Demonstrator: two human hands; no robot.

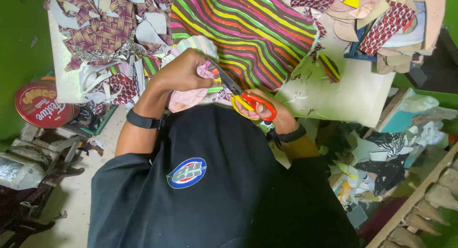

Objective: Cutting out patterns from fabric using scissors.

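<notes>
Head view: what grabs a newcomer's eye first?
The bright striped fabric spread over the white table at top centre. Just below it, the right hand works red-and-yellow-handled scissors into a pink patterned piece that the left hand grips. Heaps of cut scraps crowd the table's top left corner, and a round red tin sits at far left.

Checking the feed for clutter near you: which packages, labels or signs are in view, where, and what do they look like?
Round tin lid: far left, below the table edge; red with pale lettering.
Oval badge: on the black shirt's chest; blue, white and red.
No screens or signs visible.
</notes>
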